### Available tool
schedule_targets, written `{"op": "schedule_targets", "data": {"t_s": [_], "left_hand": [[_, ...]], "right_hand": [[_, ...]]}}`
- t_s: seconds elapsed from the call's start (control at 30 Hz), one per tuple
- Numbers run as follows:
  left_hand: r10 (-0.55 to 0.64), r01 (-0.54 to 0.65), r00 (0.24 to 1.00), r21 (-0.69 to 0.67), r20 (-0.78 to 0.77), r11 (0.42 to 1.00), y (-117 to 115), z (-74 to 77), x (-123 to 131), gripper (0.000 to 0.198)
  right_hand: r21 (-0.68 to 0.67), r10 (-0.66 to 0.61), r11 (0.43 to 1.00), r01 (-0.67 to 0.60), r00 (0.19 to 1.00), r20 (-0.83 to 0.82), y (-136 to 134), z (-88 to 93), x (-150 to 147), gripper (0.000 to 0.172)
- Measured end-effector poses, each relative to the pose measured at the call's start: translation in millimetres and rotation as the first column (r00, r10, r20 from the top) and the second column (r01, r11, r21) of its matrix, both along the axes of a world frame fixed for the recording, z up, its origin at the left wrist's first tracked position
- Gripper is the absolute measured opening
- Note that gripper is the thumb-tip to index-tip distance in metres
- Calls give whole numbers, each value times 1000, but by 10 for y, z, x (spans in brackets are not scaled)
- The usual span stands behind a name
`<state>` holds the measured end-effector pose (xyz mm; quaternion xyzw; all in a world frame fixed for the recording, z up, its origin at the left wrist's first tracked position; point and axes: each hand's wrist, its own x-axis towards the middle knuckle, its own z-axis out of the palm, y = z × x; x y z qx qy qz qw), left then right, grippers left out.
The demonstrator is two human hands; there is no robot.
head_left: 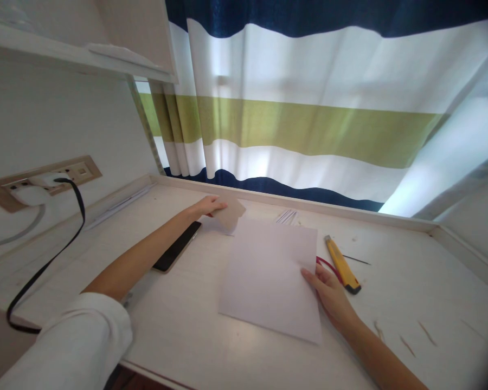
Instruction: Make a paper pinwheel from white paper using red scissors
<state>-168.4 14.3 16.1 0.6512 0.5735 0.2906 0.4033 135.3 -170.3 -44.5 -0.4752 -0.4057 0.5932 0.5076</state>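
Desk surface fills the head view, pale and bounded by a raised lip along the back and the right side. Behind it hangs a striped curtain, and a shelf juts out at the upper left. Bare room lies in front of the white sheet and to the far right. The left of the desk is narrower, taken up by one dark phone and one black cable looping down from the wall socket.

The one white sheet lies flat near the middle of the desk, turned slightly askew. The left hand reaches far forward, arm nearly straight, and pinches a beige scrap between thumb and fingers just past the sheet's far left corner. The right hand rests with loosely spread fingers on the sheet's right edge, gripping nothing, its forearm coming in from the lower right.

One yellow utility knife lies just beside the right hand, pointing away from the person. A red curved piece shows between the knife and the sheet; what it belongs to cannot be told. A small bunch of pale strips sits near the back lip, and three thin slivers lie scattered at the right.
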Motion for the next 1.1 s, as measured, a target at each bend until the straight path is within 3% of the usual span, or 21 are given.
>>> {"op": "schedule_targets", "data": {"t_s": [0.13,0.3,0.67,1.1], "left_hand": [[8,5,955,-44,297,999,-472,-114,182,34],[33,13,817,-76,576,997,-890,-291,361,27],[82,-68,618,-50,782,996,-1116,-440,724,30],[-64,107,561,5,825,994,-1273,-421,650,36]], "right_hand": [[-4,8,1000,-8,1000,-24,-16,-47,-38,33],[-4,1,1000,-1,1000,-26,-30,-147,-77,30],[43,-39,998,42,997,-60,-76,-182,-75,35],[26,-64,998,65,996,-64,-63,-171,-72,25]]}}
